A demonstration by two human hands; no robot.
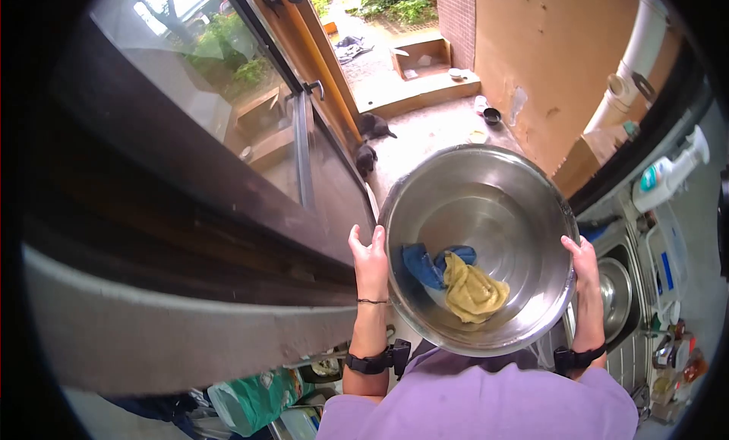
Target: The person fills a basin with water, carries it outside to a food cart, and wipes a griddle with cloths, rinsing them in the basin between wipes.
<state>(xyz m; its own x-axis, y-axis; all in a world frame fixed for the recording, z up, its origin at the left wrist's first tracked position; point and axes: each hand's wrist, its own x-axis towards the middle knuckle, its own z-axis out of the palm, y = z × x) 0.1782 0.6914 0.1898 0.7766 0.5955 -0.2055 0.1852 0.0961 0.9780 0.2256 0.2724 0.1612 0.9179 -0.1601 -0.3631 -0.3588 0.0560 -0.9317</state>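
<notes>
A large round steel basin point(493, 205) is held in front of the body between both hands, its open top facing up. Inside it lie a crumpled yellow cloth point(474, 290) and a blue cloth point(422, 266), with some liquid around them. My left hand point(370, 261) grips the basin at its left side, thumb by the rim, the other fingers partly hidden. On the right side my right hand point(583, 259) holds the basin in the same way, most of its fingers out of sight beneath the edge.
A glass door point(304, 167) stands at the left, beside a doorway with a step point(425, 93). Two dark animals point(366, 159) are near the door's edge. At the right are a sink point(636, 303), a white spray bottle point(672, 170) and a pipe point(626, 75). A green bag point(254, 402) lies low left.
</notes>
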